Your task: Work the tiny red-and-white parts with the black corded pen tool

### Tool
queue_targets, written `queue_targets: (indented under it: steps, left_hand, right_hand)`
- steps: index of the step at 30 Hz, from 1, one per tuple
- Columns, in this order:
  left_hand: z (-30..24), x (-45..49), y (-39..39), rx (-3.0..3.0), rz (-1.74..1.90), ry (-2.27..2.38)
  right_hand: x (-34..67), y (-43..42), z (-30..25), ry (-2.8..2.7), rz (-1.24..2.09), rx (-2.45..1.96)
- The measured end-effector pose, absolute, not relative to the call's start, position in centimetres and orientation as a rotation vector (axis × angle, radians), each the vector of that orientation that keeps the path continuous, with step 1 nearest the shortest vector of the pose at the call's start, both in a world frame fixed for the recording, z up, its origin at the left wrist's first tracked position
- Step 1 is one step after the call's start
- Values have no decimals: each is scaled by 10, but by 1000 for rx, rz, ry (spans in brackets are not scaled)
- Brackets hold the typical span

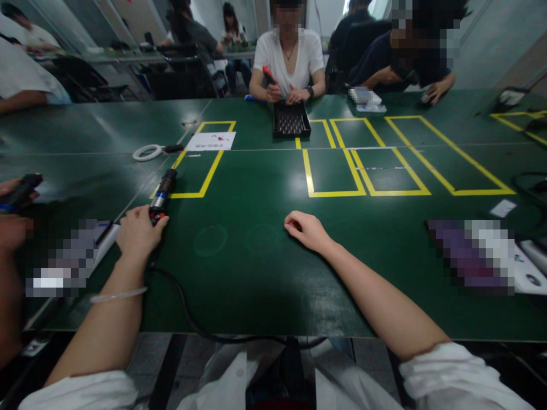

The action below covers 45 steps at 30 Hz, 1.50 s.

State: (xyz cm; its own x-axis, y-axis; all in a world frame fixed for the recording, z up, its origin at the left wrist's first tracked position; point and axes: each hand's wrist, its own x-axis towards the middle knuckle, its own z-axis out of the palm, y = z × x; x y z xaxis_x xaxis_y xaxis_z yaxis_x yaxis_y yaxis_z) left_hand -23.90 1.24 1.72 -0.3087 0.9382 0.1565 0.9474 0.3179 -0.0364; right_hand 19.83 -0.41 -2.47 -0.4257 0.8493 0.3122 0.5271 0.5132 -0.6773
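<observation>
One black tool (164, 188) with a silver and blue band is on my feed, left of centre in the frame, slanting over the near corner of a yellow tape outline (188, 196). The left hand (141, 230) has its near end: I find the fingers closed round it, thumb along the right side; the fingertips are hidden. I cannot tell whether the tool touches the green table (256, 296). A black cord (183, 302) runs from below that hand to the bottom centre. The right hand (308, 230) rests just right of centre, fingers loosely curled, a small dark gap inside; I cannot tell whether it holds anything. In the upper left, I record a white sheet (211, 141) across the tape outline, near a white ring (147, 152). At top centre, a person (314, 51) grasps a red tool (268, 74) behind a black tray (292, 135) of small parts.
</observation>
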Motion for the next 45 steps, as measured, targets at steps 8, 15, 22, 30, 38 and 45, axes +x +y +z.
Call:
queue_targets:
  steps: [8,15,22,30,38,45]
  left_hand:
    - [15,-227,3,-1789,-155,-2232]
    - [20,-220,3,-1741,-141,-2291]
    - [22,-217,5,-1604,-182,-2400]
    - [17,-223,4,-1613,-203,-2423]
    - [29,-189,3,-1771,-610,-2325]
    - [47,-94,-4,-2584,-1162,-2245]
  right_hand:
    - [198,-4,-26,-2123,633,-1111]
    - [198,-5,-25,-2129,626,-1114]
    - [198,-4,-26,-2141,623,-1120]
    - [198,-4,-25,-2141,625,-1119]
    - [199,-4,-27,-2139,623,-1111]
    - [199,-3,-28,-2102,653,-1122]
